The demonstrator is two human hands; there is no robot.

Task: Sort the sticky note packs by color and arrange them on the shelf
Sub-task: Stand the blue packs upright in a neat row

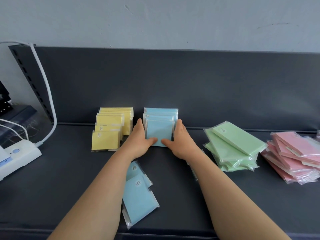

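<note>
- Blue row [160, 129] is stood upright on shelf [173, 187] at back panel [173, 84], between yellow row [110, 129] and green pile [233, 148].
- Its sides are clasped by left hand [138, 141] and right hand [180, 141], thumbs laid across its front.

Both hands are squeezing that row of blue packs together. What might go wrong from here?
The blue row stands on edge, held between the left hand and right hand; letting go may tip the wrapped packs forward. The left forearm passes over the loose blue packs and might sweep them toward the shelf edge. The slanting green pile could slide if bumped.
</note>
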